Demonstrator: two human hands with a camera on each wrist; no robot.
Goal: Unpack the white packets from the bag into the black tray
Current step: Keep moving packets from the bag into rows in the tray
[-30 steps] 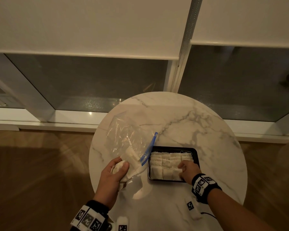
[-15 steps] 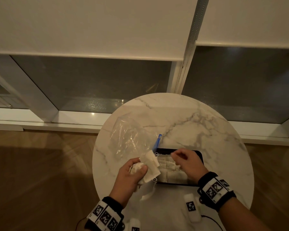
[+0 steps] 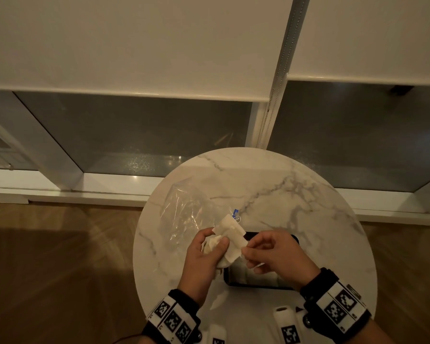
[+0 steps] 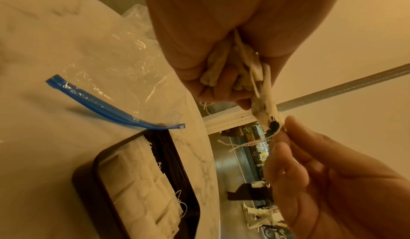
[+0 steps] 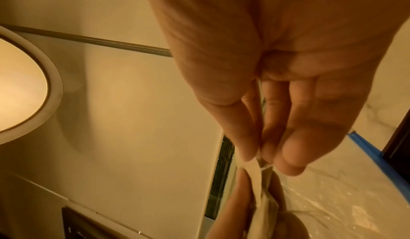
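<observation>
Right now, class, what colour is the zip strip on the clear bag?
Blue. The zip strip shows best in the left wrist view.

A clear, crumpled plastic bag (image 3: 184,219) with blue zip strip lies left of the black rectangular tray (image 4: 177,165), which holds rows of flat white paper packets (image 4: 142,181).

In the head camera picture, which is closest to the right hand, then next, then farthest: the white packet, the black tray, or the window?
1. White packet: pinched by the right hand, at its left.
2. Black tray: on the table, just below the hand.
3. Window: far behind the table.
</observation>
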